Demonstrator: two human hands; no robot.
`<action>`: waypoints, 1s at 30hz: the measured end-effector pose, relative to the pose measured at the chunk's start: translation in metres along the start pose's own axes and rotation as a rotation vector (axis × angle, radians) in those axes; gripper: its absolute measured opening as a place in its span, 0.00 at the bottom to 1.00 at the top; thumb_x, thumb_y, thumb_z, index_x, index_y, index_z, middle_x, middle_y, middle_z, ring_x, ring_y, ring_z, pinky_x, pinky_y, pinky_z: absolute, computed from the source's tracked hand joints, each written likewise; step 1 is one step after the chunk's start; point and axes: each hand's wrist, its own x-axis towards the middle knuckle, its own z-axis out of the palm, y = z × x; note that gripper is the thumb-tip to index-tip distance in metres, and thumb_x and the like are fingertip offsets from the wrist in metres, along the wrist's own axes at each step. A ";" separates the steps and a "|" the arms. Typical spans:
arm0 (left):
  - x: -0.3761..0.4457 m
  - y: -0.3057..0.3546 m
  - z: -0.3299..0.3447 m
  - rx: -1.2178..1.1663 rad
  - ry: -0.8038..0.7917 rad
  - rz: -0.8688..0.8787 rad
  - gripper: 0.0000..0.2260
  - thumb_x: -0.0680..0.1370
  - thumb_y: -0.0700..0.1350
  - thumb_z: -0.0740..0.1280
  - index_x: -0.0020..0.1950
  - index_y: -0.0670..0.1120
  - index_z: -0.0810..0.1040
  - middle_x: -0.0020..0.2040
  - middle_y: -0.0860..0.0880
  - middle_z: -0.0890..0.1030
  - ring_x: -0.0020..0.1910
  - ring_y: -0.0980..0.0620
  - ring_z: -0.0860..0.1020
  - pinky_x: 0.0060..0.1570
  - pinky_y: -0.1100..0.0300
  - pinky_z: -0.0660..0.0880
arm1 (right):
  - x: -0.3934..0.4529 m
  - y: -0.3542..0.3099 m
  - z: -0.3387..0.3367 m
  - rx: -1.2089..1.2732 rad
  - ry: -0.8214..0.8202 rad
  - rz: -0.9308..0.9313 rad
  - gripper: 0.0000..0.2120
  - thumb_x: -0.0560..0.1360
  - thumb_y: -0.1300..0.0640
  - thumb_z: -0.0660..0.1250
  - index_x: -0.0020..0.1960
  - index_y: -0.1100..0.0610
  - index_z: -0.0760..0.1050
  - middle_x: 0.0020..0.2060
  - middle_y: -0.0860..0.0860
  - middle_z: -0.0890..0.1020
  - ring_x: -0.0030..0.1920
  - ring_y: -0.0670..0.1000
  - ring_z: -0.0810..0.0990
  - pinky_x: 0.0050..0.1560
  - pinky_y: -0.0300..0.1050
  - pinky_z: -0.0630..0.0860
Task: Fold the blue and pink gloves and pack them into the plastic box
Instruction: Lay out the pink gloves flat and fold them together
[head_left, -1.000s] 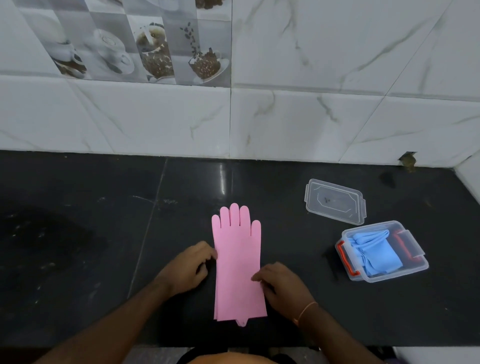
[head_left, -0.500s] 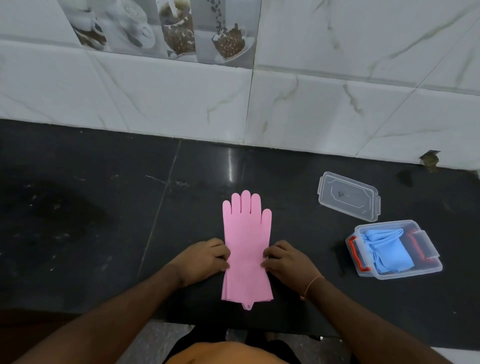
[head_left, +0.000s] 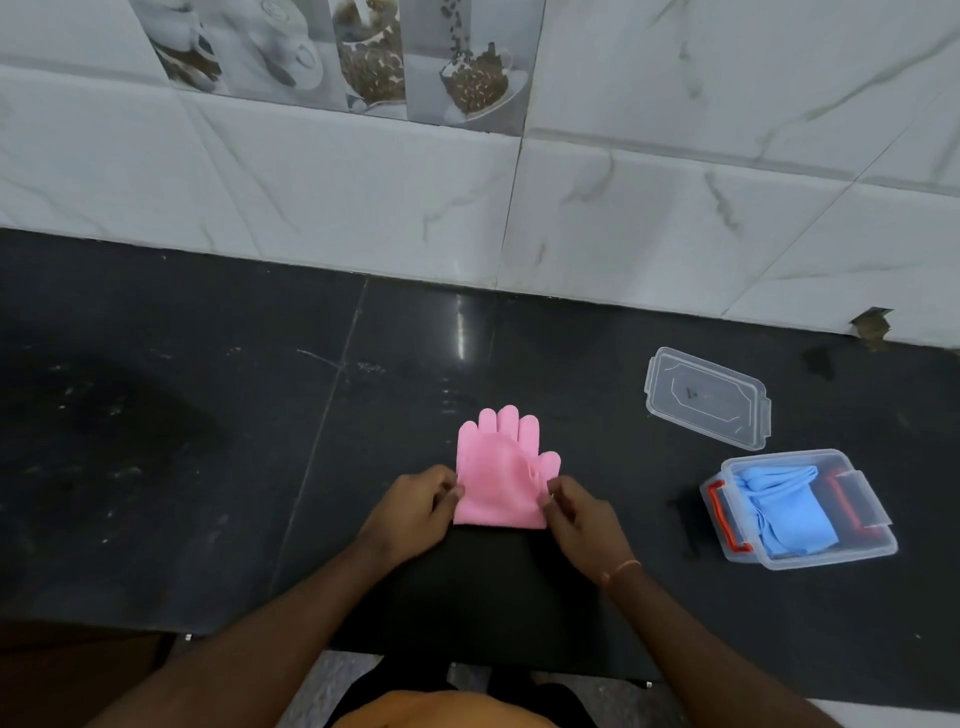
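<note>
The pink gloves (head_left: 501, 475) lie on the black counter (head_left: 208, 441) in the middle, doubled over into a short block with the fingers pointing away from me. My left hand (head_left: 415, 501) pinches their left edge and my right hand (head_left: 579, 512) pinches the right edge near the fold. The folded blue gloves (head_left: 779, 506) lie inside the clear plastic box (head_left: 800, 558) with red clips at the right.
The box's clear lid (head_left: 706, 397) lies flat on the counter behind the box. A white marble-tiled wall (head_left: 363, 182) rises behind the counter. The counter's front edge runs just below my forearms.
The pink gloves were lying at full length; their cuff end has been folded up over the palm, halving the length. Both hands have moved up along the edges.
</note>
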 end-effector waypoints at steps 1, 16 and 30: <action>0.005 0.006 0.000 -0.036 0.043 -0.026 0.08 0.85 0.52 0.67 0.47 0.58 0.76 0.36 0.56 0.82 0.35 0.59 0.80 0.35 0.64 0.72 | 0.007 -0.006 0.003 0.037 0.037 0.085 0.07 0.84 0.48 0.65 0.47 0.45 0.75 0.35 0.42 0.82 0.37 0.43 0.79 0.42 0.44 0.76; 0.033 0.036 0.009 -0.183 0.112 -0.190 0.30 0.76 0.56 0.77 0.74 0.46 0.74 0.62 0.54 0.81 0.57 0.53 0.82 0.55 0.56 0.81 | 0.017 -0.032 0.031 0.141 0.266 0.435 0.25 0.74 0.54 0.73 0.68 0.59 0.72 0.62 0.55 0.75 0.49 0.50 0.78 0.49 0.47 0.75; 0.050 0.063 0.000 -0.769 -0.154 -0.247 0.15 0.80 0.39 0.71 0.64 0.52 0.84 0.58 0.49 0.89 0.60 0.47 0.86 0.61 0.47 0.84 | 0.024 -0.022 0.013 0.703 0.143 0.416 0.11 0.78 0.61 0.72 0.59 0.55 0.83 0.47 0.49 0.89 0.50 0.52 0.88 0.46 0.50 0.86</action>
